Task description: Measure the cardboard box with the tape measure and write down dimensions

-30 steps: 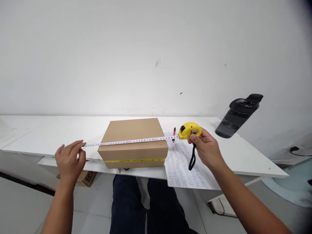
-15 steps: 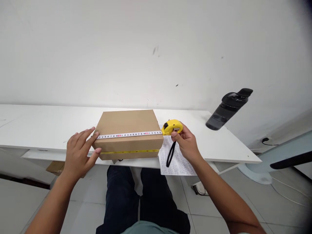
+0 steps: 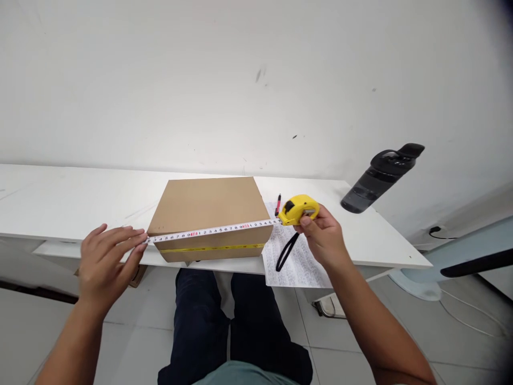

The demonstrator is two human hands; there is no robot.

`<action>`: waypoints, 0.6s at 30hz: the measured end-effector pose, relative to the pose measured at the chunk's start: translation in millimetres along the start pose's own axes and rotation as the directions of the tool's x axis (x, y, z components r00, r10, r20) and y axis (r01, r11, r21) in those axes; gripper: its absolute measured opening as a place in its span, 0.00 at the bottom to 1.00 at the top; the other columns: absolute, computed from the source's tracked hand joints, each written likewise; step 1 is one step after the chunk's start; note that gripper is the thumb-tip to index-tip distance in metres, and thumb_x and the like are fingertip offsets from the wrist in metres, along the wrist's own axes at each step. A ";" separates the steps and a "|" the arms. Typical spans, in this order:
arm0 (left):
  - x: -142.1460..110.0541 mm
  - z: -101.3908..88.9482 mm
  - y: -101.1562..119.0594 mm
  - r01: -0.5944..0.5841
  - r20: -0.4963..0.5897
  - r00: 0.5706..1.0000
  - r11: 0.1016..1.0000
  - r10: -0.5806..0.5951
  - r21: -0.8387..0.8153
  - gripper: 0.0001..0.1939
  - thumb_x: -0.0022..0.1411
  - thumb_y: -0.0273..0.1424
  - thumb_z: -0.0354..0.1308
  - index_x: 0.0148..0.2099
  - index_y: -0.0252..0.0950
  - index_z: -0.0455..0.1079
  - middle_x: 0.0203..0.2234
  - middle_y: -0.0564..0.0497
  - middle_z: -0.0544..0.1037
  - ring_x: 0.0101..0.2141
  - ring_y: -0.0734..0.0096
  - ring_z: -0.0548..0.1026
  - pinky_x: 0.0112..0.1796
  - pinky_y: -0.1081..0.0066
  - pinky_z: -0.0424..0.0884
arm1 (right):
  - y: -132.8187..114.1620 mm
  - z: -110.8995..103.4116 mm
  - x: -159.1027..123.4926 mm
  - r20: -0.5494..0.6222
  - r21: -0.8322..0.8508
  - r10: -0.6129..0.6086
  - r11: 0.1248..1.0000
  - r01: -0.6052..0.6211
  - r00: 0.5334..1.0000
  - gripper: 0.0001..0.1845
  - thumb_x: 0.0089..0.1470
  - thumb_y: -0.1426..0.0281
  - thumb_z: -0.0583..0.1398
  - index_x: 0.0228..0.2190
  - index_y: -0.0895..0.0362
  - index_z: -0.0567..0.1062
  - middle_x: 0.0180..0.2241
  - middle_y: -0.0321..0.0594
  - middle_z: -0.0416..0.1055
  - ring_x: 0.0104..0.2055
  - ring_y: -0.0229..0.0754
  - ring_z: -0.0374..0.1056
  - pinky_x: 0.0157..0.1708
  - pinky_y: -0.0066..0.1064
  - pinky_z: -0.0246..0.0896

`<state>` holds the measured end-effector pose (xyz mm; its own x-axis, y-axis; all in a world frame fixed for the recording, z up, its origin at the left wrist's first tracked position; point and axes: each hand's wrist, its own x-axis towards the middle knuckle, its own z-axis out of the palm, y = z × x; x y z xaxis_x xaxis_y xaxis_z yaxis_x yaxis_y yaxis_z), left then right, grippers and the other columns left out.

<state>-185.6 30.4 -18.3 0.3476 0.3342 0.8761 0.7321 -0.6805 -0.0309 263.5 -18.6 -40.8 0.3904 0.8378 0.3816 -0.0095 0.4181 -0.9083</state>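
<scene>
A brown cardboard box (image 3: 208, 206) with a yellow tape band sits at the front edge of the white table (image 3: 72, 200). A white tape blade (image 3: 212, 231) stretches across the box's front top edge. My right hand (image 3: 324, 238) grips the yellow tape measure case (image 3: 298, 209) just right of the box, its black strap hanging down. My left hand (image 3: 106, 262) pinches the blade's free end left of the box, fingers pressed together on it.
A printed paper sheet (image 3: 298, 262) lies right of the box, with a red pen (image 3: 278, 204) behind it. A dark water bottle (image 3: 380, 176) stands at the table's right end near the wall. A cardboard item lies on the floor below the left hand.
The left hand moved left off the box corner, drawing the blade end out past the box. The right hand shifted right with the case, so more tape is extended.
</scene>
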 end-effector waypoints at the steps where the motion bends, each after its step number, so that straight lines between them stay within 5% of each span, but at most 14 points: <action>1: -3.1 -4.2 10.8 -0.035 -0.023 0.999 0.998 0.036 0.044 0.16 0.59 0.28 0.67 0.48 0.50 0.77 0.42 0.57 0.84 0.41 0.60 0.81 0.58 0.48 0.71 | -2.9 -1.9 -1.3 -0.008 0.014 0.001 1.000 -0.001 1.000 0.27 0.45 0.51 0.73 0.44 0.50 0.78 0.32 0.36 0.73 0.28 0.38 0.64 0.25 0.31 0.65; 5: -7.7 -5.3 92.1 -0.253 -0.096 0.961 0.965 0.259 0.073 0.15 0.52 0.23 0.72 0.40 0.45 0.77 0.31 0.56 0.83 0.34 0.67 0.78 0.58 0.59 0.70 | -13.9 -2.1 -14.7 0.052 0.080 0.019 0.997 -0.023 0.998 0.30 0.40 0.48 0.75 0.42 0.50 0.80 0.29 0.37 0.74 0.24 0.39 0.65 0.23 0.32 0.66; 9: 4.0 24.4 171.5 -0.196 -0.127 0.977 0.955 0.171 -0.224 0.12 0.55 0.23 0.70 0.38 0.46 0.78 0.28 0.58 0.83 0.33 0.71 0.78 0.60 0.60 0.66 | -20.6 4.3 -42.1 0.241 0.080 -0.017 0.997 -0.002 0.970 0.35 0.36 0.49 0.77 0.45 0.49 0.80 0.34 0.42 0.79 0.31 0.47 0.75 0.28 0.38 0.74; 13: 21.0 57.7 196.1 -0.175 -0.160 0.980 0.908 0.121 -0.380 0.10 0.55 0.26 0.72 0.35 0.45 0.75 0.28 0.61 0.82 0.29 0.77 0.77 0.54 0.63 0.71 | -26.0 10.5 -65.2 0.398 0.057 -0.006 0.998 -0.018 0.917 0.32 0.39 0.51 0.76 0.45 0.48 0.79 0.36 0.42 0.80 0.36 0.50 0.78 0.34 0.41 0.77; 18: 32.2 76.1 196.5 -0.187 -0.139 0.980 0.902 0.143 -0.389 0.10 0.60 0.34 0.71 0.35 0.42 0.71 0.27 0.60 0.80 0.28 0.78 0.76 0.54 0.65 0.69 | -19.3 12.9 -64.7 0.319 0.006 0.092 0.995 -0.100 0.943 0.30 0.40 0.50 0.76 0.43 0.49 0.78 0.35 0.40 0.79 0.33 0.46 0.76 0.30 0.35 0.75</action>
<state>14.1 -42.9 -32.8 0.3637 0.1392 0.9211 0.3677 -0.9299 -0.0047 226.6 -76.3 -45.8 0.0741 0.9409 0.3306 -0.0539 0.3348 -0.9407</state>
